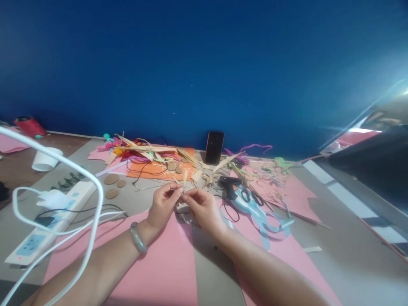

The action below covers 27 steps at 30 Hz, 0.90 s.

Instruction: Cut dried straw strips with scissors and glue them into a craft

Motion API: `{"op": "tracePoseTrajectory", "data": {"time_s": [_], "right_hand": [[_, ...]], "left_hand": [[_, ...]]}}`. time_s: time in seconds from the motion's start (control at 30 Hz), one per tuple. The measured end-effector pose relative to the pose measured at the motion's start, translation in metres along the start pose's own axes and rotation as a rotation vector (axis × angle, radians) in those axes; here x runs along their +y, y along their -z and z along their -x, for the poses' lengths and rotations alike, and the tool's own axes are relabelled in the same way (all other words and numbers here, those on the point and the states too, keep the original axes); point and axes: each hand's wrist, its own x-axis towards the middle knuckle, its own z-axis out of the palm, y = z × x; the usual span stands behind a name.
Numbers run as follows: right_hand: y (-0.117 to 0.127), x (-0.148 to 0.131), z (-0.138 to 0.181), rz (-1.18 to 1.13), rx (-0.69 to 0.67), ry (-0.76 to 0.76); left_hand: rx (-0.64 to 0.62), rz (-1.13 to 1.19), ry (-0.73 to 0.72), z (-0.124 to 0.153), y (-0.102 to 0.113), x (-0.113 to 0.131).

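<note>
My left hand (163, 205) and my right hand (204, 207) meet over the middle of the table, thumbs and fingertips pinched together. Between them a small pale strip of dried husk (185, 177) sticks up; its lower end is hidden by the fingers. A bracelet circles my left wrist. Below my hands lie sheets of pink paper (153, 272). Just beyond my fingertips are more dried husk strips (219, 166) and an orange sheet (143, 171) with small cardboard discs (172, 166) on it.
A black glue gun (230, 183), scissors (245, 194) and blue ribbon (266, 225) lie to the right. A phone (214, 147) leans against the blue wall. At left are a power strip (75, 199), a paper cup (46, 160) and a white cable (101, 199) looping across the view.
</note>
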Motion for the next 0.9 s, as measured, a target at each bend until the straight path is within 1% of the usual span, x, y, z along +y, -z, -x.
{"op": "tracePoseTrajectory", "data": {"time_s": [0.13,0.3,0.5,0.9], "right_hand": [[-0.0004,-0.0028,0.0007,-0.014,-0.004,-0.017],[0.0003,-0.0028,0.0009,-0.010,-0.001,-0.003],[0.0013,-0.0021,0.0007,-0.016,-0.009,-0.010],[0.0023,-0.0028,0.0008,0.004,-0.009,-0.005]], "left_hand": [[-0.005,-0.012,-0.007,0.0003,0.0009,-0.0010],[-0.013,-0.016,-0.023,0.0006,0.0012,-0.0016],[0.005,-0.013,-0.038,0.0008,0.0013,-0.0020],[-0.031,-0.053,-0.065,-0.0002,0.0029,-0.0032]]}}
